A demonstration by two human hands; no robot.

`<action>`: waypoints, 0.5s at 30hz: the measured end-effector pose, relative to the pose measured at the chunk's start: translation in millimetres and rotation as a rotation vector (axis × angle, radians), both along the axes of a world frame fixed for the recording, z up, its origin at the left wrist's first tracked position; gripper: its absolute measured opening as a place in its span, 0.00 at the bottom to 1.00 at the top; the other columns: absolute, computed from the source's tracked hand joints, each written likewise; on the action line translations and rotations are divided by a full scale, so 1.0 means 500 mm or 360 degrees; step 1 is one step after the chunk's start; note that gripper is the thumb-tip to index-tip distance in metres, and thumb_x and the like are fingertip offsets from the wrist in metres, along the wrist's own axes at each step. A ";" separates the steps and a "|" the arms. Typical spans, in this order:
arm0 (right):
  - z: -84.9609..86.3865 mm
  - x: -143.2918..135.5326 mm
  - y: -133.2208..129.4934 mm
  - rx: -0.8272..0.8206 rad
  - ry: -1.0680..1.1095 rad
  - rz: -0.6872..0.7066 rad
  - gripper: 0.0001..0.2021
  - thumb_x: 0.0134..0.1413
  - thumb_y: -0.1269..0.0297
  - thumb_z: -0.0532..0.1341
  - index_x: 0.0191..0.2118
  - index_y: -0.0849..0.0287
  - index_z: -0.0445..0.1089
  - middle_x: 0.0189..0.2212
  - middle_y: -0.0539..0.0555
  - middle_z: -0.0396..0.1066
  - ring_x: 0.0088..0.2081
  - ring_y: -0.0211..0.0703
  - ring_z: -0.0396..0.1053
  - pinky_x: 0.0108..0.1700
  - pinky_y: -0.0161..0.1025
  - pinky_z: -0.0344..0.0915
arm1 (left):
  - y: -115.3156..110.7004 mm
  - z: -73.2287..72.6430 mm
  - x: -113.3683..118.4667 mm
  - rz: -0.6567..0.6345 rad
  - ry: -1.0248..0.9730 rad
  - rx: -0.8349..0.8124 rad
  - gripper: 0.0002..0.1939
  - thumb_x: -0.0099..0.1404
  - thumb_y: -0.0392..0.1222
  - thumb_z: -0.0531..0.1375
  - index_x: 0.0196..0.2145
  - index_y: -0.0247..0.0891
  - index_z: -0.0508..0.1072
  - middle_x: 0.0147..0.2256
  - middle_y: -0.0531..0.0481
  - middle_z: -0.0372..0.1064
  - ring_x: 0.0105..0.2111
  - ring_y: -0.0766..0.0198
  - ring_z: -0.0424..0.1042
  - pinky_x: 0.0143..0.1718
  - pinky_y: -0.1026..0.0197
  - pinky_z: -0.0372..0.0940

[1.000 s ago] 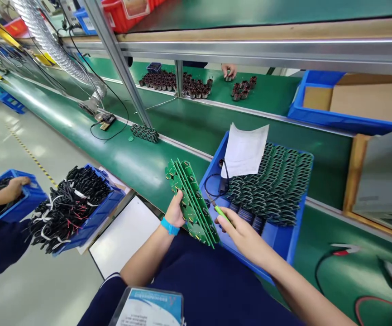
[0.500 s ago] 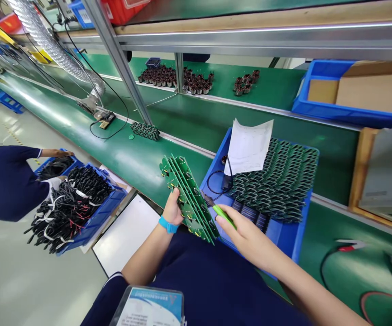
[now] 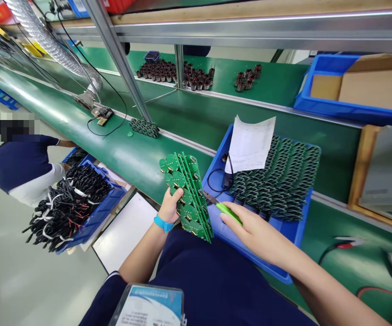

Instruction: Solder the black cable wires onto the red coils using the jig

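My left hand (image 3: 169, 204), with a blue band at the wrist, is closed on several green circuit boards (image 3: 188, 199) held upright side by side. Its thumb lies over the nearest board's face; the other fingers are hidden. Closed around green handles, my right hand (image 3: 240, 222) grips a pair of cutting pliers (image 3: 228, 212). The pliers' metal jaws are at the right side of the boards; whether they touch is unclear. Behind my right hand stands a blue tray (image 3: 293, 253) with rows of circuit boards (image 3: 284, 181), a paper sheet (image 3: 250, 145) and a black cable.
A blue crate (image 3: 94, 222) of bundled black cables is at left, near a co-worker (image 3: 26, 163). A small stack of boards (image 3: 144, 128) stands on the green bench (image 3: 114, 151). Clip leads (image 3: 347, 243) lie at right. A metal post (image 3: 117, 59) rises behind.
The boards have turned so that the near face shows more. The pliers have shifted slightly right with my right hand. The co-worker has come further into view.
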State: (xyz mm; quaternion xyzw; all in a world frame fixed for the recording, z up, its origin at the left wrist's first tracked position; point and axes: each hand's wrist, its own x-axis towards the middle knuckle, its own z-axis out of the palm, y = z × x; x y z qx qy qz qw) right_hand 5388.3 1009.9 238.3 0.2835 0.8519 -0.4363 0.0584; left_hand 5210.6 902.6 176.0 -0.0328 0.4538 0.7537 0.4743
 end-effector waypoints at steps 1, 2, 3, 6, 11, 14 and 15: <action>0.000 0.000 0.001 -0.0006 -0.0008 0.0000 0.25 0.59 0.48 0.44 0.52 0.59 0.63 0.51 0.59 0.66 0.52 0.49 0.64 0.55 0.47 0.60 | 0.000 -0.001 0.000 -0.0005 -0.0004 0.0001 0.33 0.39 0.48 0.72 0.41 0.36 0.66 0.32 0.50 0.74 0.35 0.57 0.74 0.43 0.53 0.66; -0.001 0.000 0.001 -0.0018 -0.0016 -0.0005 0.26 0.59 0.48 0.44 0.52 0.60 0.63 0.51 0.59 0.65 0.52 0.49 0.64 0.55 0.47 0.60 | 0.000 -0.002 0.000 -0.0011 -0.0012 0.0002 0.33 0.39 0.48 0.72 0.41 0.36 0.66 0.32 0.50 0.74 0.34 0.57 0.74 0.43 0.53 0.67; -0.003 0.001 0.000 -0.0038 -0.0020 -0.0008 0.26 0.59 0.48 0.44 0.52 0.60 0.63 0.51 0.59 0.65 0.52 0.49 0.64 0.55 0.47 0.59 | 0.000 -0.004 0.001 -0.0017 -0.0024 0.0003 0.33 0.39 0.49 0.72 0.41 0.37 0.66 0.31 0.51 0.74 0.33 0.57 0.74 0.42 0.53 0.67; -0.011 0.003 -0.002 -0.0152 0.0002 -0.0016 0.27 0.58 0.47 0.44 0.53 0.61 0.62 0.54 0.59 0.63 0.54 0.50 0.61 0.57 0.47 0.56 | 0.001 -0.016 0.001 -0.0067 -0.0099 -0.0001 0.32 0.39 0.53 0.71 0.39 0.36 0.68 0.28 0.51 0.74 0.29 0.59 0.74 0.38 0.55 0.68; -0.023 -0.005 0.007 -0.0455 0.0009 0.0008 0.28 0.56 0.43 0.45 0.50 0.61 0.63 0.41 0.59 0.69 0.40 0.46 0.67 0.46 0.43 0.62 | 0.004 -0.040 0.001 -0.0271 -0.0358 0.0010 0.32 0.34 0.58 0.71 0.31 0.32 0.71 0.24 0.48 0.72 0.22 0.61 0.71 0.27 0.60 0.67; -0.033 -0.017 0.016 -0.0751 0.0024 0.0073 0.24 0.56 0.41 0.45 0.36 0.60 0.63 0.23 0.50 0.60 0.24 0.35 0.56 0.29 0.35 0.57 | 0.005 -0.054 0.006 -0.0352 -0.0535 0.0056 0.30 0.39 0.61 0.68 0.30 0.31 0.72 0.22 0.48 0.70 0.20 0.62 0.70 0.23 0.61 0.65; -0.039 -0.020 0.017 -0.0856 0.0049 0.0098 0.24 0.56 0.42 0.45 0.32 0.60 0.60 0.22 0.48 0.56 0.23 0.32 0.52 0.26 0.34 0.54 | 0.005 -0.058 0.009 -0.0351 -0.0584 0.0077 0.29 0.43 0.62 0.66 0.30 0.31 0.73 0.21 0.48 0.69 0.20 0.62 0.69 0.21 0.61 0.64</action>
